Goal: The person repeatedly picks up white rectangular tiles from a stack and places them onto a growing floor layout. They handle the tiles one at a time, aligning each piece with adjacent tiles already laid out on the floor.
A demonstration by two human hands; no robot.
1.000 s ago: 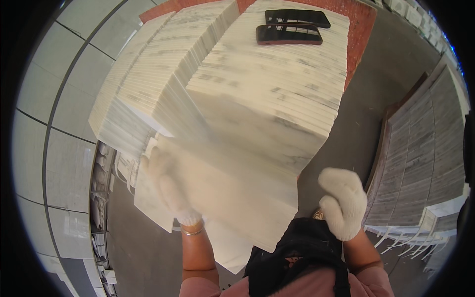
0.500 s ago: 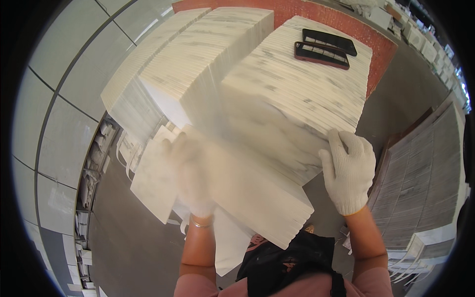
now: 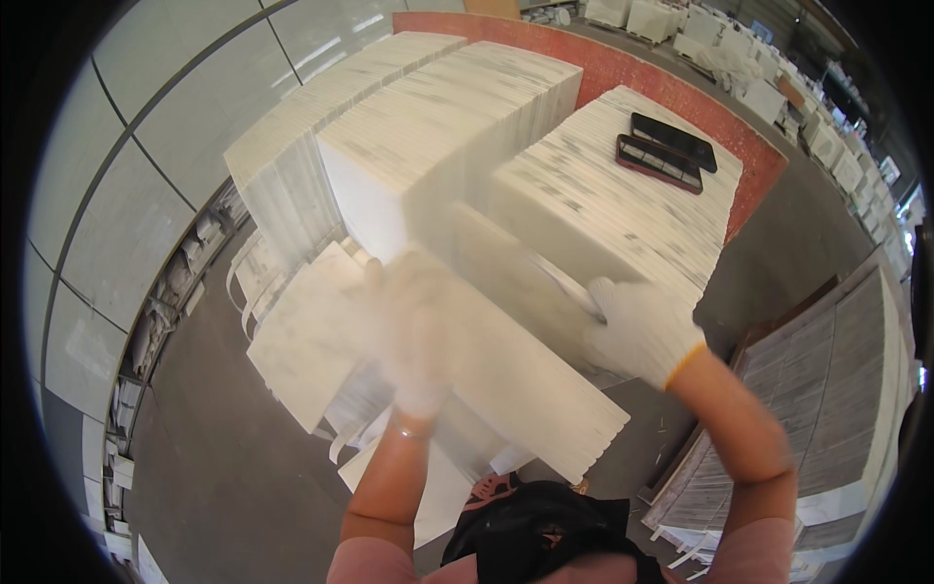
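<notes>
My right hand (image 3: 637,326), in a white knit glove, grips the top edge of a white marble tile (image 3: 525,282). This tile leans apart from the near face of the right-hand row of upright tiles (image 3: 613,204). My left hand (image 3: 418,321), gloved too, is smeared by motion above the left side of a lower stack of tiles (image 3: 535,380) close to my body; its fingers cannot be made out. Beside it, on the left, lies a loose pale tile (image 3: 306,331).
Two dark phones or phone cases (image 3: 666,156) lie on the right row. More upright tile rows (image 3: 448,117) stand behind at left, before a red board (image 3: 662,83). A grey slab stack (image 3: 788,389) stands at right, and large wall panels (image 3: 126,224) at left.
My right hand has moved left and closed on a tile's edge, and that tile now tilts away from its row. My left hand has shifted slightly right. The head view has shifted.
</notes>
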